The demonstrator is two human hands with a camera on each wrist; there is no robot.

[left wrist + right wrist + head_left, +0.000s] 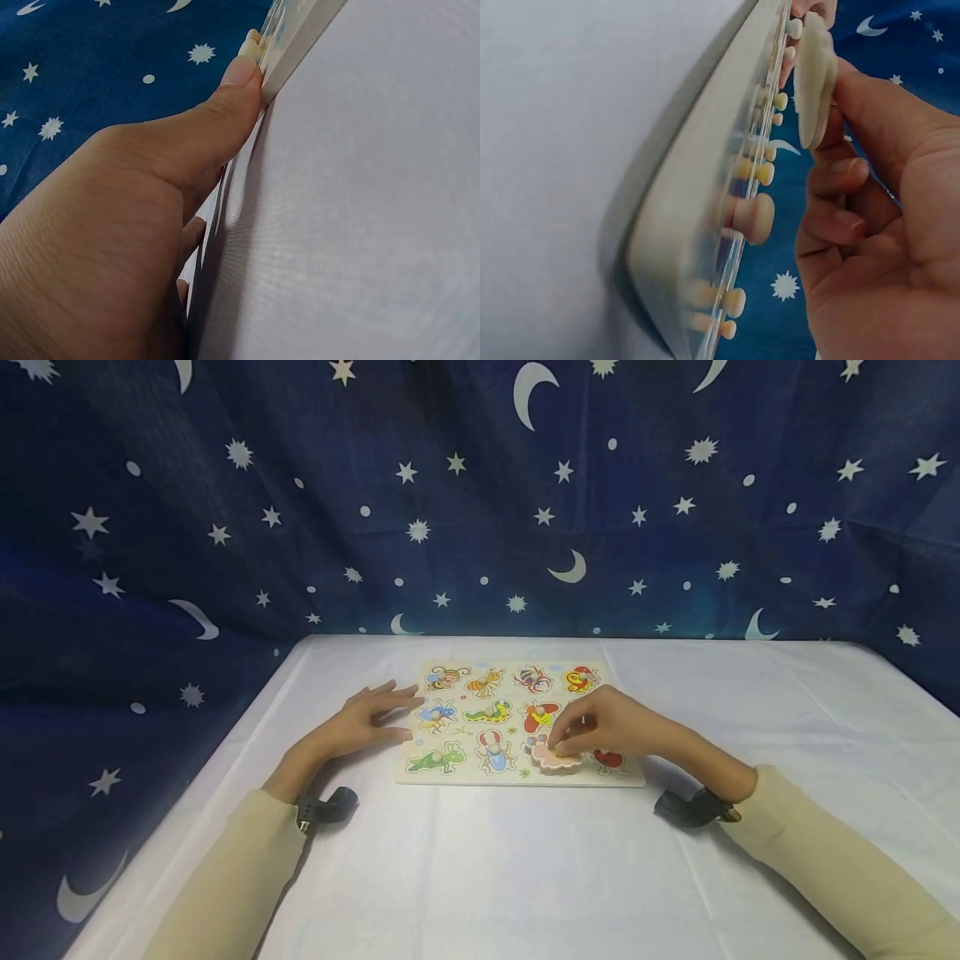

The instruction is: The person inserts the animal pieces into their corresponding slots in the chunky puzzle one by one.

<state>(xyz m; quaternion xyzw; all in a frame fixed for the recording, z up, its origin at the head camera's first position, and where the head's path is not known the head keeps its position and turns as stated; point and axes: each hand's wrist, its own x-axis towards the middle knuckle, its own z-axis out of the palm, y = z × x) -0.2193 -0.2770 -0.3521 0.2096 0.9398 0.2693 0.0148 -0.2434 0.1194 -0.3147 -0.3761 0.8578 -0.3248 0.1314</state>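
A wooden peg puzzle board (465, 781) with printed insects lies on the table. My right hand (611, 722) pinches a pink puzzle piece (551, 760) over the board's front right part. From the right wrist view, the piece (815, 82) is held apart from the board face (682, 195), its edge toward the camera. My left hand (367, 722) lies at the board's left edge with fingers spread and fairly straight. In the left wrist view its thumb (217, 112) touches or nearly touches the board's edge (300, 52).
Several pieces with round knobs (754, 217) sit in the board, among them a green caterpillar (487, 713) and a grasshopper (437, 760). A white cloth covers the table (480, 877). Behind hangs a dark blue curtain (465, 502) with stars and moons.
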